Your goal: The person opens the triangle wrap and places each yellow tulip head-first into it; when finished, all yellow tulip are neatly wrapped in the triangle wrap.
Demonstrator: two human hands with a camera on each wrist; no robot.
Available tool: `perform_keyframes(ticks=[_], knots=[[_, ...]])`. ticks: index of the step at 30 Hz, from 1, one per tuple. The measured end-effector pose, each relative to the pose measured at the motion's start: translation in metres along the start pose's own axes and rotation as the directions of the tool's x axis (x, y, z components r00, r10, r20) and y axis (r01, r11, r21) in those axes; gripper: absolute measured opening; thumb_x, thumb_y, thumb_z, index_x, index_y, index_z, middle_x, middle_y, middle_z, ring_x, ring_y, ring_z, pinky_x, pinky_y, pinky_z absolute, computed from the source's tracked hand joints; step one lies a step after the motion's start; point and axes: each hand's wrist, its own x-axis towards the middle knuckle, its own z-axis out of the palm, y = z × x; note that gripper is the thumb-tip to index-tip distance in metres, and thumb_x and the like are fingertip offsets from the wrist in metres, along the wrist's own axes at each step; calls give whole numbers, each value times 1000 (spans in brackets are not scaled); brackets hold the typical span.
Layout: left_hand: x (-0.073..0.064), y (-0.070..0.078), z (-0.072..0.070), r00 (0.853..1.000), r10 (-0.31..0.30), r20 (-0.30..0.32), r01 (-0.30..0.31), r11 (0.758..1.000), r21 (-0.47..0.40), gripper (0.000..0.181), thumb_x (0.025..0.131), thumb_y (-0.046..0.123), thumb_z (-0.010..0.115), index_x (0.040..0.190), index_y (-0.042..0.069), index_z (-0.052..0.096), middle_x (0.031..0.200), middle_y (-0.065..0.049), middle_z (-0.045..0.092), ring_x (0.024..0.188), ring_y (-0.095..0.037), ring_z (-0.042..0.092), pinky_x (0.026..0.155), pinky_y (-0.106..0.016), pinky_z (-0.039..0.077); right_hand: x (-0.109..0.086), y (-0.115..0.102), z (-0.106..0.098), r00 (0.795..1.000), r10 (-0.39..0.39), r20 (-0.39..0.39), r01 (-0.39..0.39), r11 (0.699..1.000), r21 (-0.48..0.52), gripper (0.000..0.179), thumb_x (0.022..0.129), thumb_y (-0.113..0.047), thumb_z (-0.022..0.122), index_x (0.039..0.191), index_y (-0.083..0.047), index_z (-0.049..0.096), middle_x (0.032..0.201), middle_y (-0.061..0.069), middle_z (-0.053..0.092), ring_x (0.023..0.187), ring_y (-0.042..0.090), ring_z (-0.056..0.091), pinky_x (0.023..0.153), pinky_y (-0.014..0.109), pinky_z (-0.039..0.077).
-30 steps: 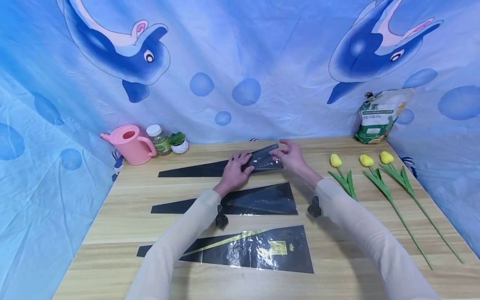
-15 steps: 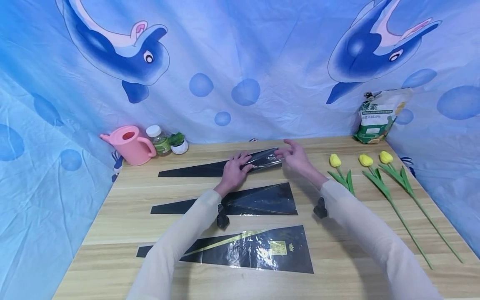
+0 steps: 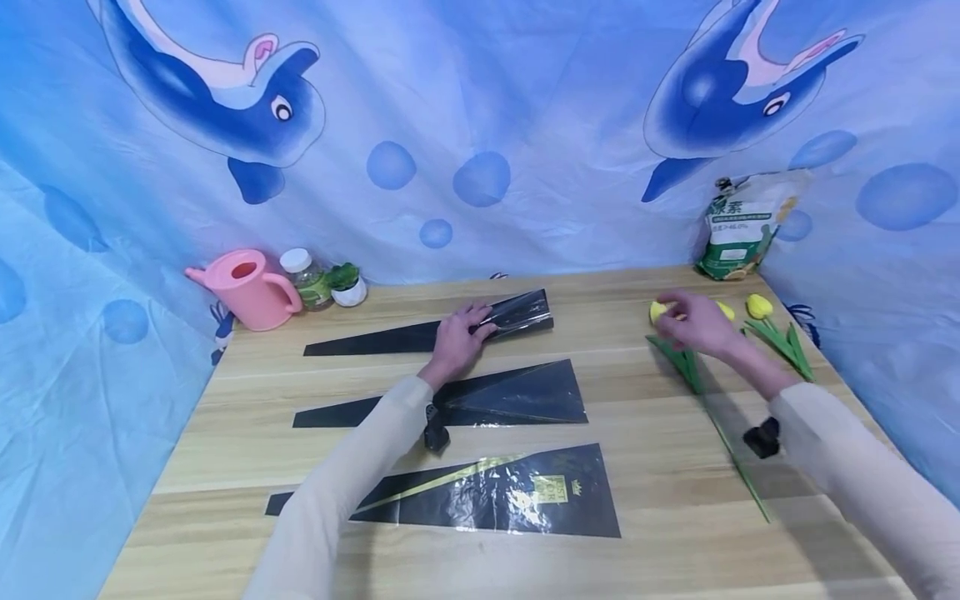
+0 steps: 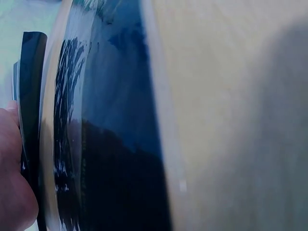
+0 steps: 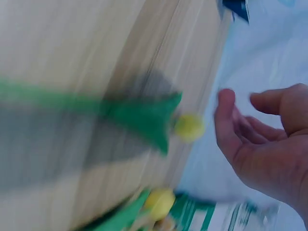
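My left hand (image 3: 453, 342) rests on the rearmost black flower sleeve (image 3: 523, 315), fingers toward its far edge and thumb nearer me. That sleeve's wide right end is folded up and creased. In the left wrist view, part of the hand (image 4: 17, 183) shows beside the raised black film (image 4: 32, 91). Far to the right, my right hand (image 3: 701, 323) is over the yellow tulips, fingers bent loosely with nothing between them. It partly covers the left tulip (image 3: 684, 360) and the middle one. In the right wrist view, thumb and fingers stay apart above a blurred tulip (image 5: 190, 127).
Two more black sleeves lie nearer me, a plain one (image 3: 517, 398) and one with gold print (image 3: 551, 492). A pink watering can (image 3: 251, 292), a lidded jar (image 3: 309, 283) and a potted plant (image 3: 347, 287) stand back left. A white-green bag (image 3: 738, 233) stands back right, behind the right tulip (image 3: 759, 307).
My right hand has left the rear sleeve's wide end and moved right to the tulips. My left hand stays on the sleeve. The head view has shifted slightly.
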Motion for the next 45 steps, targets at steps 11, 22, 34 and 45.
perform_keyframes(ticks=[11,22,34,45], knots=[[-1,-1,-3,1000,2,2,-2,1000,14,43,96,27,70,134,9,64,139,-10,59,133,-30,50,110,-50,38,-61,40,-19,926,254,280,-287,954,83,55,97,-3,61,135,24,31,104,27,61,87,32,69,67,46,61],[0,3,-2,1000,9,-5,-9,1000,-5,38,94,21,72,130,10,67,133,-8,63,130,-31,53,109,-49,39,-75,50,-10,887,367,280,-407,908,102,55,94,-5,68,133,17,36,98,19,55,82,23,63,64,44,61],[2,5,-2,1000,-18,-25,17,1000,-25,36,92,21,75,126,11,70,128,-6,66,128,-31,54,107,-44,42,-81,53,-2,923,314,223,-352,923,156,53,91,0,70,132,13,39,89,14,55,72,25,62,60,44,60],[1,7,-3,999,-31,-29,30,999,-40,36,91,21,76,125,11,70,126,-4,67,129,-30,54,107,-42,43,-84,56,2,958,250,142,-263,961,81,51,88,0,69,131,13,45,84,11,61,68,24,62,56,42,56]])
